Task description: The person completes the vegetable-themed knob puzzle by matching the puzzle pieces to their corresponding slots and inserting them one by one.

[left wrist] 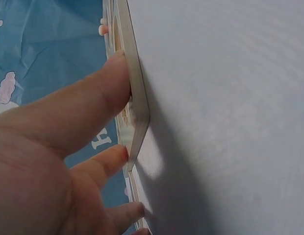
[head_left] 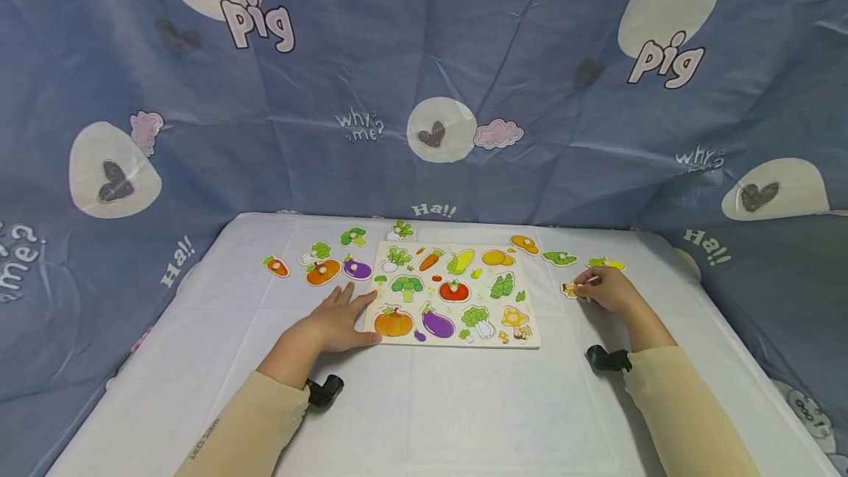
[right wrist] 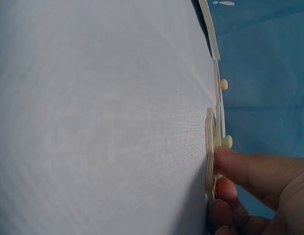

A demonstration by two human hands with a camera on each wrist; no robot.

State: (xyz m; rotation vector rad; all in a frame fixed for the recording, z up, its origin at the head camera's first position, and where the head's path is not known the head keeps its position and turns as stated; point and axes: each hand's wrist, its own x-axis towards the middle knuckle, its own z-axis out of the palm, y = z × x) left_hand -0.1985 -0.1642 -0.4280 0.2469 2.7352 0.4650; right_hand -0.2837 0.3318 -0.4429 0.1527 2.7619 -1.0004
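Observation:
A wooden vegetable puzzle board (head_left: 481, 300) lies flat on the white-covered table. My left hand (head_left: 336, 321) rests at its left side, thumb and fingertips touching the corner and edge, fingers spread. Right of the board, my right hand (head_left: 611, 290) pinches a small yellow-and-brown mushroom puzzle piece (head_left: 567, 290) between thumb and fingers. In the right wrist view the thin wooden edge of that mushroom piece (right wrist: 209, 147) shows close to the tabletop; the fingers partly hide its face.
Left of the board lie carrot (head_left: 276, 266), pumpkin (head_left: 322, 272), eggplant (head_left: 358, 269) and other knobbed pieces. A bok choy piece (head_left: 400, 230) lies behind it. Potato (head_left: 525, 244), green leafy (head_left: 559, 259) and corn (head_left: 612, 264) pieces lie toward the right. A blue printed cloth (head_left: 371, 182) hangs behind.

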